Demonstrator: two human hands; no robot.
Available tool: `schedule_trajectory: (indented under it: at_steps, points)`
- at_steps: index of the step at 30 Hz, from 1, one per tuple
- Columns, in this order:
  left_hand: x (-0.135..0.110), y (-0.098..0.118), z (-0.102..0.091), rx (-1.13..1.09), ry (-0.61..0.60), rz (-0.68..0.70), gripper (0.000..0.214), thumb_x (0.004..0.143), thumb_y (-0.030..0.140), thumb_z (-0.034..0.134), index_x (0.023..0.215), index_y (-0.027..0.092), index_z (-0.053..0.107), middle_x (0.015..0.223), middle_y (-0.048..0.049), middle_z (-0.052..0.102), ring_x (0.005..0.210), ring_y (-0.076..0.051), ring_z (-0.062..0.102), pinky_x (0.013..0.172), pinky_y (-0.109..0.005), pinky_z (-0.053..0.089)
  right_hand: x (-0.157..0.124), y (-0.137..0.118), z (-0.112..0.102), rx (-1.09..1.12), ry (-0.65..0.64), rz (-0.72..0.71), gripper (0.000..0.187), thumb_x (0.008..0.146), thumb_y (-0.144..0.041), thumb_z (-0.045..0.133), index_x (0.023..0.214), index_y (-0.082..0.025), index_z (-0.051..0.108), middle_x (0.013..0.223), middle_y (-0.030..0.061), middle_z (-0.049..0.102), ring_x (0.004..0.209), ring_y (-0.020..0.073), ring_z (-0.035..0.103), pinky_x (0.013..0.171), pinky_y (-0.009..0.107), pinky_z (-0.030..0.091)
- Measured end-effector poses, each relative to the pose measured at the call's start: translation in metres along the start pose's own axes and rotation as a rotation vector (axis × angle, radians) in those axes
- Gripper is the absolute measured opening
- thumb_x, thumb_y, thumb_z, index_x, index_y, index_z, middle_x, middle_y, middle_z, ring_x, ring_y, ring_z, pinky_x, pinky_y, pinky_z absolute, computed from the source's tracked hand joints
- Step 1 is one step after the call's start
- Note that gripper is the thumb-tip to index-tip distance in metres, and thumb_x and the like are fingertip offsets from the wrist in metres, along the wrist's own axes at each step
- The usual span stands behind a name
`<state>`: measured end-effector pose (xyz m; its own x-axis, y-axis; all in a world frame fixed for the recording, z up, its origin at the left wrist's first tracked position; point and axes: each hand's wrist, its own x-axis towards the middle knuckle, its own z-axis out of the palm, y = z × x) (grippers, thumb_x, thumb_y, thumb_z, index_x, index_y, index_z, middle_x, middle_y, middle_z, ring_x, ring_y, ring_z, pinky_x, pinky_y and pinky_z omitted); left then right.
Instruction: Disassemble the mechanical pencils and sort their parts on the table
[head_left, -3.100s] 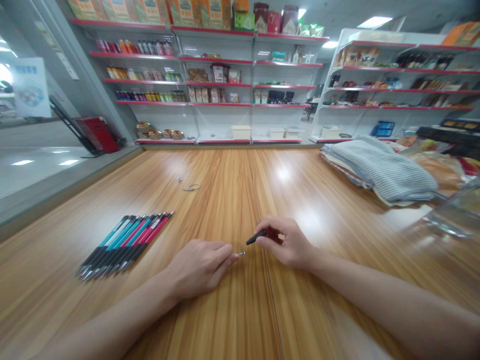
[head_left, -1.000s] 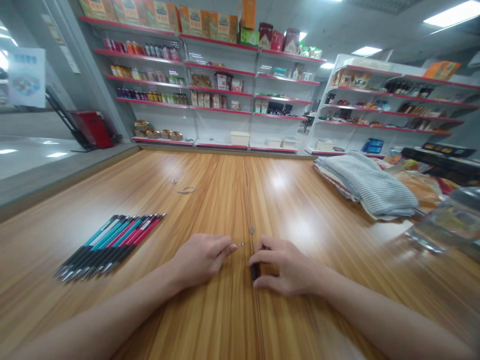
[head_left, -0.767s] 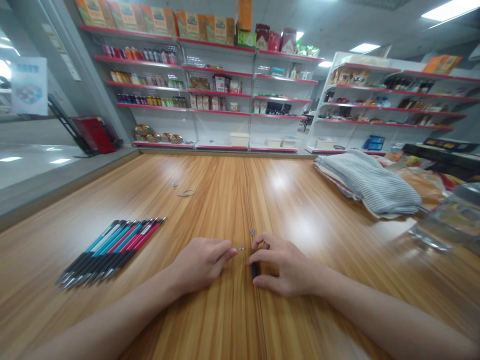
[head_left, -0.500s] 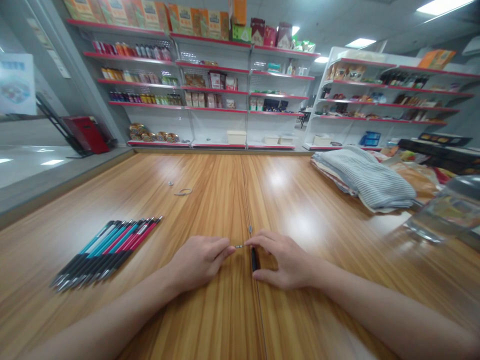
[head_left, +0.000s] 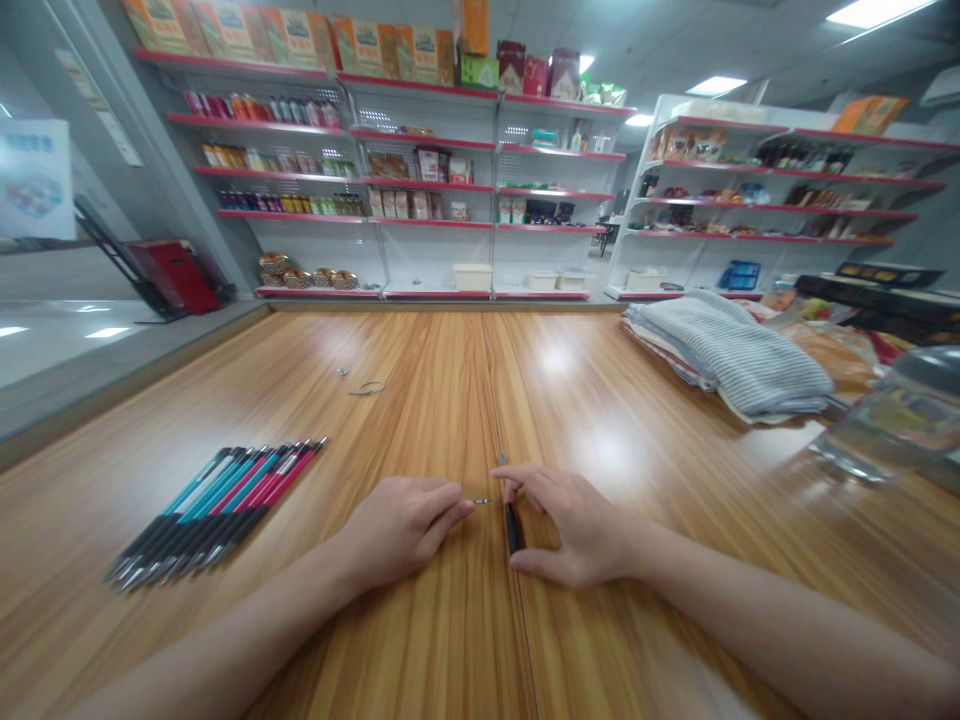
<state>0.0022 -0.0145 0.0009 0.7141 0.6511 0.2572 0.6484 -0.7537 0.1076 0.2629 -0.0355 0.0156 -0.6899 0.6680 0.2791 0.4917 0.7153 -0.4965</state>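
My left hand (head_left: 416,520) is closed in a pinch on a small, thin metal-tipped piece (head_left: 481,501), most of which the fingers hide. Across a small gap, my right hand (head_left: 566,525) holds a short black pen barrel (head_left: 512,530) between the thumb and a curled finger, its index finger stretched out above. Just beyond that fingertip a tiny grey metal piece (head_left: 502,458) lies on the seam of the wooden table (head_left: 420,640). A row of pens (head_left: 217,515) with black grips and blue, white or pink-red barrels lies to the left.
Farther back on the table are a thin ring-shaped band (head_left: 369,388) and a tiny metal bit (head_left: 342,371). Folded striped cloths (head_left: 739,350) and a clear water jar (head_left: 889,420) stand at the right. Stocked shelves (head_left: 427,180) line the wall behind the table.
My right index finger has lifted off the small piece in my left hand, leaving a gap between them. The black barrel remains at my right hand.
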Motion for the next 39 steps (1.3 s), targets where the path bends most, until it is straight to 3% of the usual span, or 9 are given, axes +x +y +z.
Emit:
schedule_trajectory:
  at_steps: [7, 22, 31, 35, 39]
  points:
    - [0.001, 0.001, -0.001, -0.005, 0.001, 0.008, 0.033, 0.098, 0.033, 0.034, 0.073, 0.019, 0.048, 0.066, 0.0007, 0.056, 0.060, -0.012, 0.054, 0.056, -0.025, 0.031, -0.005, 0.000, 0.005, 0.069, 0.042, -0.006, 0.088, 0.070, -0.042, 0.073, 0.140, -0.019, 0.026, 0.110, 0.0068, 0.058, 0.089, 0.0178, 0.057, 0.075, 0.031, 0.046]
    - [0.002, 0.001, -0.003, -0.017, 0.018, 0.017, 0.032, 0.098, 0.032, 0.036, 0.072, 0.018, 0.050, 0.065, 0.0001, 0.057, 0.060, -0.012, 0.055, 0.056, -0.024, 0.032, -0.003, -0.003, 0.000, 0.065, -0.038, -0.023, 0.085, 0.068, -0.040, 0.074, 0.139, -0.020, 0.032, 0.109, 0.0078, 0.059, 0.097, 0.0215, 0.059, 0.083, 0.034, 0.047]
    - [0.001, 0.000, -0.003, -0.017, 0.040, 0.027, 0.029, 0.097, 0.030, 0.038, 0.074, 0.018, 0.051, 0.065, 0.0002, 0.057, 0.060, -0.012, 0.055, 0.056, -0.023, 0.034, -0.002, -0.003, -0.002, 0.042, -0.034, -0.061, 0.082, 0.070, -0.049, 0.072, 0.137, -0.019, 0.035, 0.107, 0.0091, 0.059, 0.097, 0.0222, 0.058, 0.082, 0.035, 0.046]
    - [-0.003, 0.009, -0.005, 0.001, 0.062, 0.032, 0.023, 0.096, 0.024, 0.038, 0.076, 0.018, 0.050, 0.067, 0.0007, 0.058, 0.057, -0.011, 0.054, 0.053, -0.024, 0.034, 0.000, -0.001, 0.001, 0.016, 0.032, -0.057, 0.073, 0.075, -0.050, 0.069, 0.133, -0.018, 0.039, 0.106, 0.0091, 0.058, 0.090, 0.0193, 0.057, 0.072, 0.029, 0.047]
    - [-0.006, 0.026, -0.003, 0.043, 0.067, 0.108, 0.018, 0.094, 0.020, 0.038, 0.079, 0.019, 0.048, 0.069, 0.0004, 0.058, 0.055, -0.012, 0.053, 0.049, -0.026, 0.033, 0.000, 0.002, 0.007, 0.008, 0.119, -0.138, 0.044, 0.085, -0.038, 0.061, 0.122, -0.018, 0.049, 0.097, 0.0066, 0.060, 0.085, 0.0165, 0.058, 0.071, 0.028, 0.047]
